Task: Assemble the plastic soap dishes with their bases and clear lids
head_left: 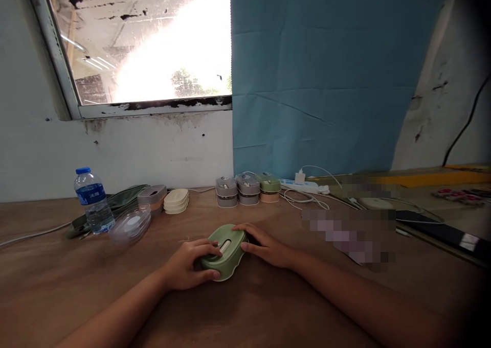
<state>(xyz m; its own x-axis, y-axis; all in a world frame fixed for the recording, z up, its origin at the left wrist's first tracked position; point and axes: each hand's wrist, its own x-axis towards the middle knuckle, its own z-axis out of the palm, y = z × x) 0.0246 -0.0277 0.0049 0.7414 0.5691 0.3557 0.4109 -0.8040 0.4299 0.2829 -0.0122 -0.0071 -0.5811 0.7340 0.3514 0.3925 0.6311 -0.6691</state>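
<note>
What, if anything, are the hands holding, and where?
A green oval container: left hand over its top and left side, right hand at its right edge.

A stained, whitish wall (153, 148) is broken at the left by a metal-framed window (146, 44), its lower edge (161, 105) flecked with black. Much of the glass (130, 31) is whitened by glare. Beside it, a creased blue cloth (322, 77) is hung, and a brown tabletop (264, 309) is set against the wall.
</note>
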